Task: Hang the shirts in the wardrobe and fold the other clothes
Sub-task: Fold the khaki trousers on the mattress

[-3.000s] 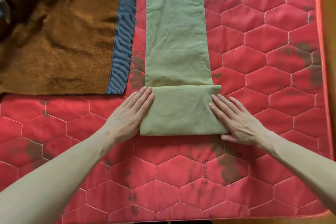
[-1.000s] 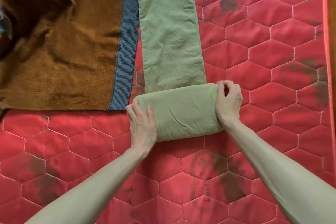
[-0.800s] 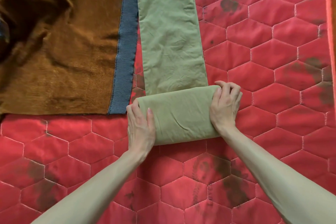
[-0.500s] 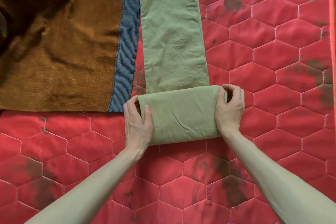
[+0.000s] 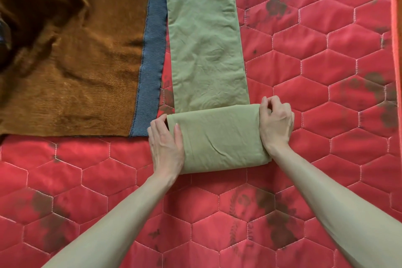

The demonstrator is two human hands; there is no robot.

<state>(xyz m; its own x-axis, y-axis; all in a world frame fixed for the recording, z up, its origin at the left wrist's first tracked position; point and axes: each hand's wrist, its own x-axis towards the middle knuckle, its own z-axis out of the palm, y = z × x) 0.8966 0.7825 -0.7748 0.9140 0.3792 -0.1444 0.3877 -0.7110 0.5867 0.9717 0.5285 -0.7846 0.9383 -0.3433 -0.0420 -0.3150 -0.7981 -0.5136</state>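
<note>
Because the olive-green garment point(image 5: 206, 50) lies as a long narrow strip on the red quilted mattress point(image 5: 326, 72), its near end is doubled into a thick fold point(image 5: 219, 139) that can be turned over again toward the far hem. The left hand point(image 5: 166, 143) grips the fold's left edge, thumb on top, fingers tucked behind. The right hand point(image 5: 275, 122) pinches the far right corner with curled fingers, keeping the layers aligned. A brown sweater point(image 5: 71, 54) with a blue ribbed hem lies just beside the strip, apparently awaiting its turn.

Two bare forearms, no sleeves, rings or watch visible; left hand point(image 5: 166, 148) and right hand point(image 5: 275, 123) with short unpainted nails.
</note>
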